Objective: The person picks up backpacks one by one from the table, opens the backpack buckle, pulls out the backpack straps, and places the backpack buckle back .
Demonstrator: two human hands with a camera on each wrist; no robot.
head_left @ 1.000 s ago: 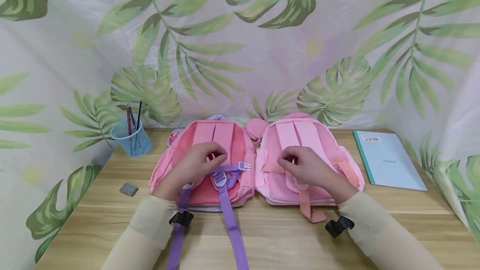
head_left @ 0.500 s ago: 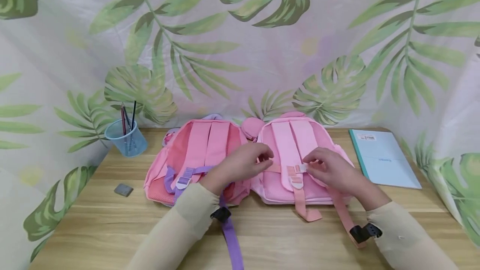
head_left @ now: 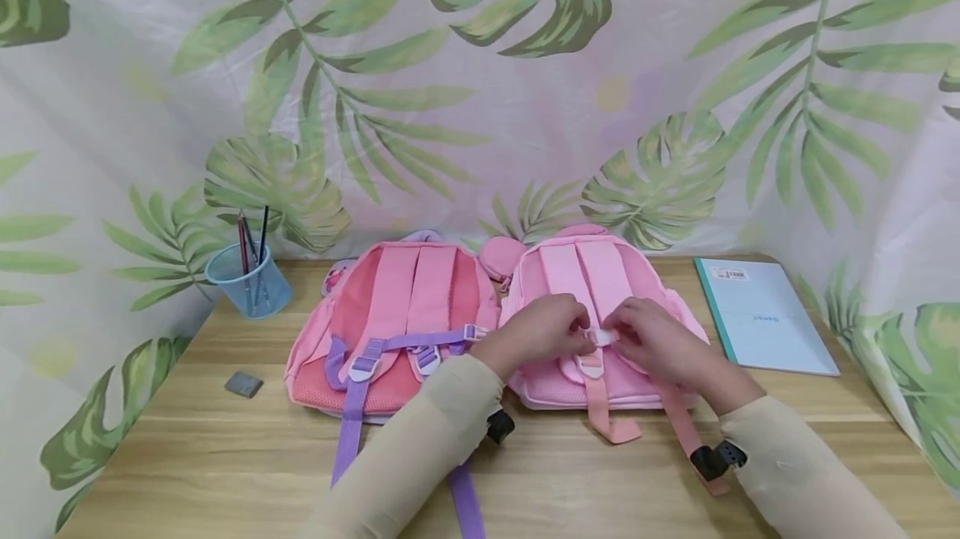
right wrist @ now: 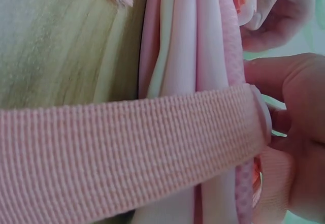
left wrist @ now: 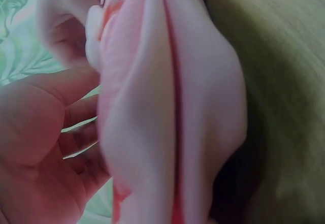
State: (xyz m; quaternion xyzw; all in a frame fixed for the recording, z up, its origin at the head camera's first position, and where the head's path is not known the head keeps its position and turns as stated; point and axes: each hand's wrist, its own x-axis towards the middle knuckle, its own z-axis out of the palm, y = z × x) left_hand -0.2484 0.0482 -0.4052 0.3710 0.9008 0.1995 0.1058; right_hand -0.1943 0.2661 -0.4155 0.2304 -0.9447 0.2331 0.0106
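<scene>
The left hand (head_left: 542,331) and right hand (head_left: 660,341), fingers curled, pinch a small white plastic buckle (head_left: 602,337) on the pale-pink fabric backpack (head_left: 611,274) (beside a coral-pink fabric backpack (head_left: 431,293)), atop the wood-grain table (head_left: 570,493)

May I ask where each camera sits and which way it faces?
Head: head-worn, facing down-forward at coral backpack and pink backpack; left hand, right hand, sleeves show.
Left wrist: on that wrist, facing the pink backpack's side; both hands show.
Right wrist: likewise, past the peach strap; both hands show.
Wrist views share the white buckle.
</scene>
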